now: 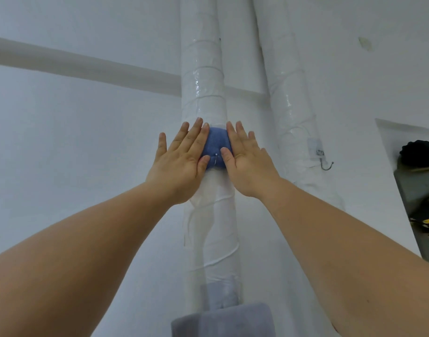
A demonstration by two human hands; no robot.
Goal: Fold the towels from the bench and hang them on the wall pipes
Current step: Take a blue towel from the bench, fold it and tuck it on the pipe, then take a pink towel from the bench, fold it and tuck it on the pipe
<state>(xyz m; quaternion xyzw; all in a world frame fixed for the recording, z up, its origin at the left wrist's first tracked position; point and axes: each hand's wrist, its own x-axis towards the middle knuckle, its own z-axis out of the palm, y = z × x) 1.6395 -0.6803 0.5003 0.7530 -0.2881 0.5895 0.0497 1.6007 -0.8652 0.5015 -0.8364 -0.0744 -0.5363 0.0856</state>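
The left grip [182, 159] and the right grip [245, 164], both bare hands, are held spread, with fingers straight and pointing up. They are laid flat against the wrapped pipe [203, 93], the left grip on its left side and the right grip on its right. Between the 2 grips a small blue towel [217, 142] is seen against the front of this pipe. It is touched at each edge by the fingers and thumbs and is not pinched. A thin metal hook [216, 158] is visible at the towel's lower edge, between the 2 thumbs. Lower on the same pipe, a grey towel [223, 319] is seen at the bottom of the view. To the right of this pipe a second wrapped pipe [288, 93] is mounted, and 1 bare hook [326, 165] is fixed to it.
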